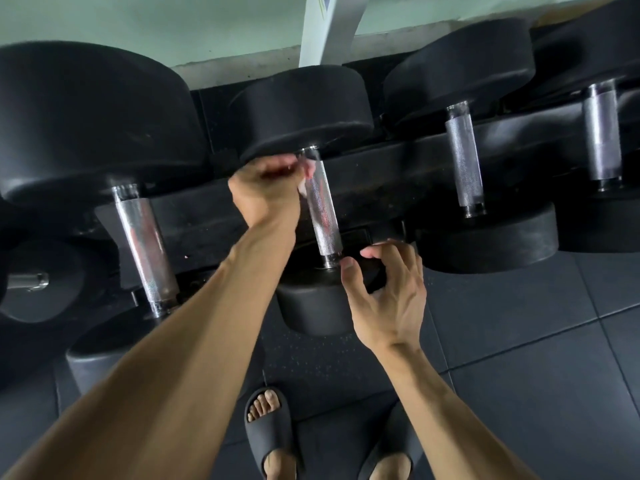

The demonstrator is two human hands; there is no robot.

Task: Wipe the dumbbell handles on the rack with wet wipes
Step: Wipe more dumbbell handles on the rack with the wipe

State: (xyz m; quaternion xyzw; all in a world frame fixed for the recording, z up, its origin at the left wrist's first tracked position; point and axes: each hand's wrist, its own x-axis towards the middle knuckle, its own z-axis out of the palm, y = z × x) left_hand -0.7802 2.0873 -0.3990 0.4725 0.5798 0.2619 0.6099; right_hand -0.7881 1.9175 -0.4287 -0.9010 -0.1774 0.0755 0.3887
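Observation:
Black dumbbells with knurled chrome handles lie side by side on a black rack (398,161). My left hand (266,192) holds a white wet wipe (306,174) against the top left side of the middle dumbbell's handle (323,216). My right hand (388,292) hovers at the handle's near end, fingers loosely curled around the lower black head (311,310), with the thumb next to the chrome collar. Most of the wipe is hidden behind my left fingers.
More dumbbell handles stand to the left (145,251) and to the right (462,157) and far right (602,133). A white frame post (325,26) rises behind the rack. Dark rubber floor tiles (536,358) and my feet in black slides (270,431) lie below.

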